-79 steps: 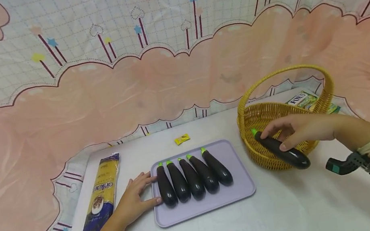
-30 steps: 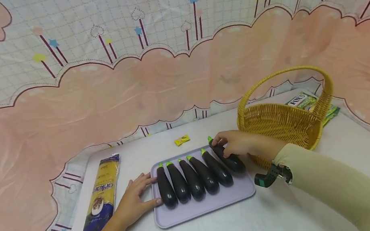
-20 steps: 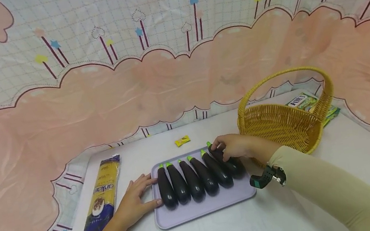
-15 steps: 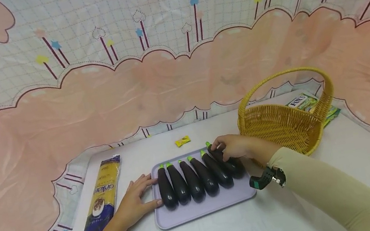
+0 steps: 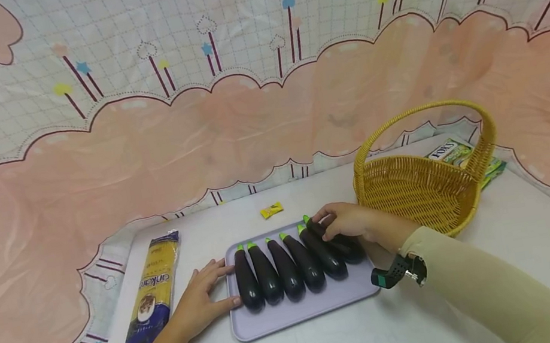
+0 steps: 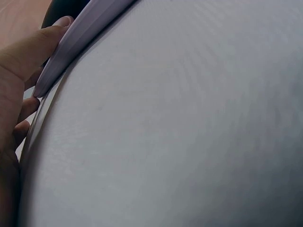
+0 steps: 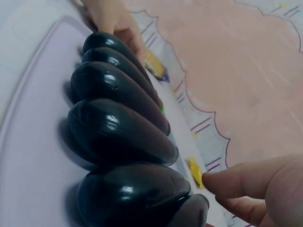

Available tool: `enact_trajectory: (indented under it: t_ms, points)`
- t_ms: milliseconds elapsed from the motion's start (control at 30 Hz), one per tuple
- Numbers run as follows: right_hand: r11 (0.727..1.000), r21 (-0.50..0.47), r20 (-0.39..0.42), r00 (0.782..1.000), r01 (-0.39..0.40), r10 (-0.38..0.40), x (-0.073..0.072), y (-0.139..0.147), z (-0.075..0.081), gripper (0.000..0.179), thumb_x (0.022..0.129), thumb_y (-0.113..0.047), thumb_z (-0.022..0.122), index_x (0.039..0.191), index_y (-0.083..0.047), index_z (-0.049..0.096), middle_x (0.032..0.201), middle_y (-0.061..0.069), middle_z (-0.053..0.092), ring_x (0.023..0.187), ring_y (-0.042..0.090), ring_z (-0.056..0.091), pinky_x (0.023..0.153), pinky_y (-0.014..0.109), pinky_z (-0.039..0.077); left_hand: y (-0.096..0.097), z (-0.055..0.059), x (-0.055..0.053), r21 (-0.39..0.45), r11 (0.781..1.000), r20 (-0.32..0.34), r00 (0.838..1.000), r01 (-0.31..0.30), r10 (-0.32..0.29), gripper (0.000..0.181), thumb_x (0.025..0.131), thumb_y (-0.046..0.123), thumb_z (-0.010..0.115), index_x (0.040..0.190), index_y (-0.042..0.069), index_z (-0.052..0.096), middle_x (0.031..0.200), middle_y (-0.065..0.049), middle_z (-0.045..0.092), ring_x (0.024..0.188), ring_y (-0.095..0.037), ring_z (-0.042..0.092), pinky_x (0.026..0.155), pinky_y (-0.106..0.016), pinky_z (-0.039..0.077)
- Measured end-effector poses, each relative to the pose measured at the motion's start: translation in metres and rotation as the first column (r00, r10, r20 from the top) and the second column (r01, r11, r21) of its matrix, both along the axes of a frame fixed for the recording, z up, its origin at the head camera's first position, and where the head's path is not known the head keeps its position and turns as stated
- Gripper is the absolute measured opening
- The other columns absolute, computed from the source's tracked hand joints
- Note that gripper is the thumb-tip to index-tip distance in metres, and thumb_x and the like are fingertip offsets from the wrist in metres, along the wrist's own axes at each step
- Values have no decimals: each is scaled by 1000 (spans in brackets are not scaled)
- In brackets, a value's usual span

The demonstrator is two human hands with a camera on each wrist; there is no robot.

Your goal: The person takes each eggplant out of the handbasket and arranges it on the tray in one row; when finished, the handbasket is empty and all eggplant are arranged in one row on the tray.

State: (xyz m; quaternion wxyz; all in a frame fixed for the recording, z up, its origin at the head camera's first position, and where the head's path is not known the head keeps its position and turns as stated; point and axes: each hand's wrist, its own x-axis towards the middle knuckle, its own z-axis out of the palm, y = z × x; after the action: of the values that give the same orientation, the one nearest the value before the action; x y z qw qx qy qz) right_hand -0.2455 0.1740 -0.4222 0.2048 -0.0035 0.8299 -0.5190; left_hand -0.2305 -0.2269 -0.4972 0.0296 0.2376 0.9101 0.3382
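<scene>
Several dark, glossy eggplants (image 5: 287,269) with green stems lie side by side on a lilac tray (image 5: 298,312). My right hand (image 5: 351,222) is at the narrow end of the rightmost eggplant (image 5: 349,249), which lies slanted and partly hidden under the hand. In the right wrist view, the extended thumb (image 7: 246,179) shows a gap to that eggplant's neck (image 7: 193,210). At the tray's left edge rests my left hand (image 5: 200,299), fingers spread, thumb and fingertips against the rim. The left wrist view has the thumb (image 6: 38,45) lying over the tray's rim (image 6: 78,35).
A yellow wicker basket (image 5: 420,189) with a tall handle stands right of the tray. Behind it lies a green packet marked FOX'S (image 5: 449,151). A small yellow wrapped sweet (image 5: 272,209) sits behind the tray; a blue-and-yellow pasta bag (image 5: 151,298) lies at the left.
My right hand has carried an eggplant leftward from the basket onto the tray's right end. Its stem has since shifted slightly left, toward its neighbour. The left hand has stayed at the tray's edge.
</scene>
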Motion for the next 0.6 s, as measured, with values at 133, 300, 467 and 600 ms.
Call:
enact_trajectory:
  t_ms: [133, 300, 467, 600]
  points:
    - [1000, -5, -16, 1000, 15, -15, 0, -2, 3, 46, 93, -11, 77, 138, -10, 66, 148, 20, 59, 134, 39, 57, 118, 62, 42, -1, 2, -1, -2, 1000, 2, 1000, 0, 0, 74, 83, 42, 92, 145, 13, 65, 163, -18, 48, 159, -44, 27, 130, -66, 2]
    - [997, -69, -28, 999, 38, -40, 3, -4, 6, 50, 98, -17, 74, 145, -7, 60, 153, 22, 54, 136, 37, 56, 119, 58, 43, -5, 3, -2, 5, 1000, 17, 1000, 5, -5, 77, 82, 42, 92, 147, 13, 63, 164, -18, 47, 159, -44, 26, 130, -67, 2]
    - [985, -169, -37, 998, 46, -53, 10, 1, 14, 54, 102, -17, 71, 151, -5, 52, 159, 24, 47, 140, 37, 53, 122, 58, 41, -9, 6, 0, 26, 1000, 74, 997, 9, -11, 88, 80, 42, 94, 154, 14, 57, 167, -19, 43, 160, -45, 23, 130, -67, 1]
    - [975, -219, -50, 997, 49, -62, 19, 8, 21, 54, 103, -19, 72, 152, -9, 53, 161, 21, 46, 145, 36, 50, 123, 57, 40, -11, 13, 3, 16, 1000, 93, 996, 9, -10, 90, 83, 43, 92, 158, 15, 52, 168, -20, 39, 158, -48, 26, 128, -68, 12]
